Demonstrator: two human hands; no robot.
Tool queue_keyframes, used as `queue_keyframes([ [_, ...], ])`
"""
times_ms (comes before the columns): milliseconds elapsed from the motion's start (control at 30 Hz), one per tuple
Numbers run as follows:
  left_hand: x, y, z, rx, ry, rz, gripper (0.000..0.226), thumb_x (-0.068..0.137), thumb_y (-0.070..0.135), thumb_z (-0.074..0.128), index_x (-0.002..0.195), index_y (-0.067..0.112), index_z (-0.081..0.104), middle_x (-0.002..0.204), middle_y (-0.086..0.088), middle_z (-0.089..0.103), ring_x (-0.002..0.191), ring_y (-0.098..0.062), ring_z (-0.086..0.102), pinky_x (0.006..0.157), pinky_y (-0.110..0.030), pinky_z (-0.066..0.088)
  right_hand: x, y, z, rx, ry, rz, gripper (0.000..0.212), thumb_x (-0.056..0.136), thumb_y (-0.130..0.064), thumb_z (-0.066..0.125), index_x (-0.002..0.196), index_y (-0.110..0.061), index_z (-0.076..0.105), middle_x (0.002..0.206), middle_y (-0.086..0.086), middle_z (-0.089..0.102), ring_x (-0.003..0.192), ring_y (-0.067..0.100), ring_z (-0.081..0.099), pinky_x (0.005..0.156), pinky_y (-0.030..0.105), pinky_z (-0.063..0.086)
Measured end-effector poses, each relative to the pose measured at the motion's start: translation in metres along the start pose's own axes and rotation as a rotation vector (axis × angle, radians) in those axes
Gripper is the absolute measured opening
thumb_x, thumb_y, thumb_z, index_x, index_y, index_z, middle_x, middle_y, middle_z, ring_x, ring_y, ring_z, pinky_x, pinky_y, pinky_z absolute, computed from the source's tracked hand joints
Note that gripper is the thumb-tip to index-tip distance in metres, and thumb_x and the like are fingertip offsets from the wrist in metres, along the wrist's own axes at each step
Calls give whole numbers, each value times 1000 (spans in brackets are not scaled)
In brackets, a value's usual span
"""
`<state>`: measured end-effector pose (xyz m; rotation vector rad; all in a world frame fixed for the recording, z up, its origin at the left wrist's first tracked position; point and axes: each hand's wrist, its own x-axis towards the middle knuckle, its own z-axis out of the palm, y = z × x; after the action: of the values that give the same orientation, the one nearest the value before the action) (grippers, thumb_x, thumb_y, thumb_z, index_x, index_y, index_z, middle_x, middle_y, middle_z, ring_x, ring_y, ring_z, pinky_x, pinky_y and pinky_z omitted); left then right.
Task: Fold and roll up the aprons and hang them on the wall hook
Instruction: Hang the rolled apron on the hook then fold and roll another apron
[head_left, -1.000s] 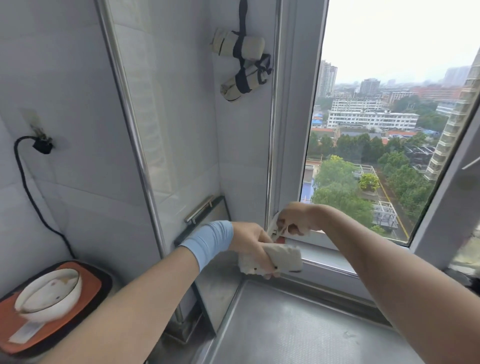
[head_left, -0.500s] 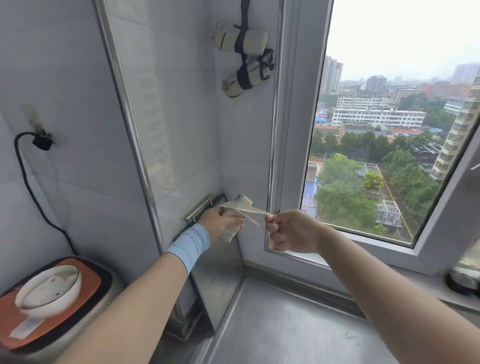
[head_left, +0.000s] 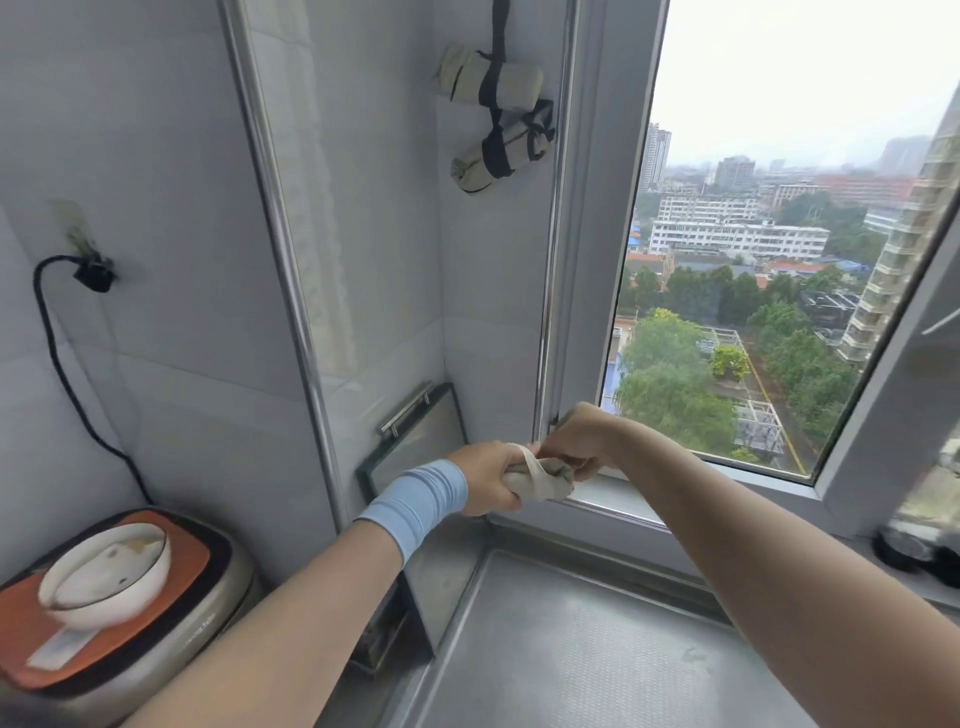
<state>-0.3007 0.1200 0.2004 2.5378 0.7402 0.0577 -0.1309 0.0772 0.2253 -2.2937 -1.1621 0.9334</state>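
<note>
Just in front of the lower left corner of the window (head_left: 779, 270), both hands meet on a small rolled apron (head_left: 543, 486) of pale cloth. The left hand (head_left: 485, 475), with a light blue sleeve (head_left: 415, 501) round its wrist, has its fingers curled tightly round the left end of the roll, so the cloth bulges out from the fist toward the window. The right hand (head_left: 579, 441) comes in from the window side, knuckles up, its fingers bent down onto the roll's other end. It pinches a pale tie (head_left: 531, 460) that runs in a narrow band across the top of the roll and over the left hand's fingers. The two hands touch each other at the roll, which is held clear above the steel counter (head_left: 571, 649) below the window. High on the tiled wall left of the window, two more rolled aprons (head_left: 493, 78) hang one under the other, bound with dark bands on a dark strap (head_left: 500, 31). Well left of the window and low down, a white bowl (head_left: 104, 571) sits on an orange-topped appliance (head_left: 218, 587).
</note>
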Motion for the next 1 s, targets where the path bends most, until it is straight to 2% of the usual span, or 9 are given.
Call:
queue_keyframes([
  [100,-2,2,5,43,-3,-29,46,81,20,67,125,24,54,123,26,43,101,-23,59,90,-32,49,-5,-1,10,-45,68,-86,33,76,-31,73,91,-1,74,76,12,72,67,24,71,66,29,60],
  [267,-4,1,12,86,17,-110,23,79,19,69,98,24,58,91,2,62,77,-22,59,66,-26,46,-22,3,29,24,69,-159,23,84,-26,60,70,-7,63,63,2,51,59,19,43,56,27,35],
  [400,-5,-2,11,146,24,-125,25,77,21,72,95,25,56,109,-6,66,79,-22,62,65,-28,50,-32,8,40,67,21,-244,21,76,-35,73,63,-20,65,56,-6,53,53,12,46,49,21,34],
  [467,-7,-3,13,84,15,-124,28,72,23,75,92,24,56,113,-5,66,79,-23,64,66,-30,53,-33,14,45,99,16,-274,12,76,-33,77,74,-21,74,63,-4,61,57,10,53,48,18,41],
  [600,-8,-10,17,-365,15,-140,21,71,32,67,87,19,68,74,-8,68,64,-19,60,64,-34,56,-30,28,46,281,-23,-296,12,77,-23,79,88,-18,79,70,-1,67,64,12,60,57,22,52],
  [733,-6,-19,21,-755,359,-227,14,78,19,66,85,14,77,81,-2,71,78,-16,63,76,-25,52,-27,37,41,327,80,-409,15,78,-18,81,92,-14,79,69,-6,67,60,5,55,54,16,44],
  [833,-1,-23,24,-830,577,-305,11,76,21,79,87,18,76,91,0,75,87,-15,68,86,-31,56,-24,38,39,371,151,-483,10,78,-12,81,87,-11,78,73,-2,66,62,10,56,56,28,49],
  [900,1,-23,23,-967,421,-460,35,72,40,80,98,20,69,108,-6,70,97,-23,67,82,-43,58,-23,37,39,377,208,-545,8,77,-9,80,84,-13,78,80,2,64,65,12,57,55,35,52],
  [1000,-4,-12,14,-1345,-65,-559,48,83,50,67,121,22,58,119,-16,60,102,-40,66,74,-51,59,-23,34,38,328,294,-638,8,76,-12,81,81,-18,78,81,1,65,64,16,60,53,37,52],
])
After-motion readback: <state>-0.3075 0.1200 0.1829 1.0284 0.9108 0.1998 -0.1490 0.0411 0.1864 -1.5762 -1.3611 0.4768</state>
